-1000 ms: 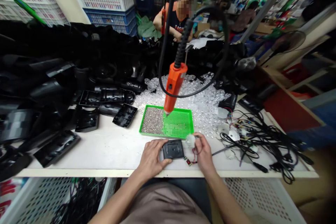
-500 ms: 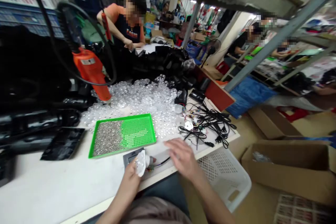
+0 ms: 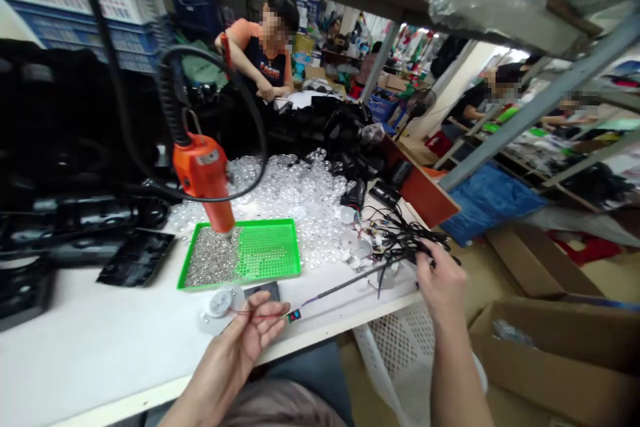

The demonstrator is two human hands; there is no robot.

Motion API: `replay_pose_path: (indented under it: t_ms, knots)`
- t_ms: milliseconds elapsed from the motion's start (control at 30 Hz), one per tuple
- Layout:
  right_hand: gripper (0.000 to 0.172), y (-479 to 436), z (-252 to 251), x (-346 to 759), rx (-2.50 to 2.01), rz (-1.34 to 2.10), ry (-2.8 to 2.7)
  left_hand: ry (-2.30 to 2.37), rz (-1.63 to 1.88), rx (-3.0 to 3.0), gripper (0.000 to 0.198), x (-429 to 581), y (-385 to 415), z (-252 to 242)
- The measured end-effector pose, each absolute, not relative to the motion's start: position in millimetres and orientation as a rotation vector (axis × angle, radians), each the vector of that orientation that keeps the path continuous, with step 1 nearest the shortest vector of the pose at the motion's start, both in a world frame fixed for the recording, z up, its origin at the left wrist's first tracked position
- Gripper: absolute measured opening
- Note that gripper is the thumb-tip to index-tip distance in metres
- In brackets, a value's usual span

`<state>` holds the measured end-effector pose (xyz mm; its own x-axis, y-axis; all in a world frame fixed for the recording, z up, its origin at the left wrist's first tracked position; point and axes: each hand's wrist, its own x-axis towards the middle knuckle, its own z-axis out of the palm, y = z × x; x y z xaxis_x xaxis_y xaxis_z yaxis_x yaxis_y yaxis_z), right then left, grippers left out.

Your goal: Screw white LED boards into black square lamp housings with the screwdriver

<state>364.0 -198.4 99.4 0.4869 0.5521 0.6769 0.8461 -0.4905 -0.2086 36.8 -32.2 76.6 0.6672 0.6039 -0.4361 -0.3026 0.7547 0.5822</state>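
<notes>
Okay, left hand (image 3: 249, 331): half-curled, thin wire (image 3: 265, 313) from white round module (image 3: 219, 304) across it, grip unclear.
Right hand (image 3: 443, 283): closed on black cables (image 3: 413, 240), past white table's (image 3: 75, 340) front edge.
Open room: bare tabletop between hands.

R hand (image 3: 441, 283) moved over to black cables (image 3: 407, 240).

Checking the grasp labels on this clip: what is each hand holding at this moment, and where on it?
The left hand appears to hold a thin red wire along its length, between a white round part and a small display. The right hand clutches black cables partway along.
</notes>
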Motion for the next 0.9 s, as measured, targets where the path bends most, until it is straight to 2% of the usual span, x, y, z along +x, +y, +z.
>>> replay_pose_path:
  t_ms: [67,167,333,533,633,733,833,900]
  knots:
    - [0.022,-196,116,352,-2.044,-0.767,-1.238,0.686,0.557,0.458,0.033,9,-33,76]
    - [0.010,-175,122,320,-1.756,-0.525,-1.420,0.751,0.674,0.405,0.034,-50,-37,75]
    - [0.009,-108,111,206,-1.189,0.310,-1.703,0.920,0.996,0.156,0.035,-156,-65,74]
    - [0.027,-71,115,5,-0.709,1.378,-2.087,1.207,1.270,-0.352,0.054,-235,-105,57]
    - [0.029,-80,87,-60,-0.663,1.441,-2.269,1.203,1.355,-0.489,0.054,-248,-117,58]
    - [0.037,-91,49,-85,-0.731,1.435,-2.408,1.156,1.372,-0.435,0.039,-254,-120,69]
    - [0.064,-95,30,-81,-0.662,1.513,-2.444,1.177,1.338,-0.239,0.019,-261,-108,80]
    - [0.078,-92,30,-69,-0.656,1.513,-2.460,1.229,1.318,-0.005,0.022,-270,-93,82]
